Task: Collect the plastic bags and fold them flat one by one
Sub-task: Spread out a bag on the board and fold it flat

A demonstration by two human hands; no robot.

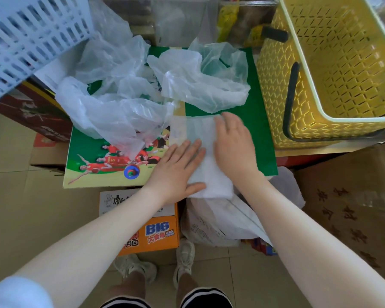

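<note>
The flattened translucent white plastic bag [200,156] lies directly under both my hands on the green printed cardboard worktop [258,121], its long axis running from my body out toward the yellow slotted plastic basket [333,70], so the next fold should go along that line. My left hand [178,167] presses its near left edge with straight fingers, and my right hand [233,143] lies flat on its far right part; neither grip is clenched. The loose crumpled clear plastic bags [125,101] wait nearer my left hand.

Single head-worn wide-angle view, looking steeply down and forward from standing height, close over a green box top [262,138], both forearms reaching in from below, edges curved
</note>
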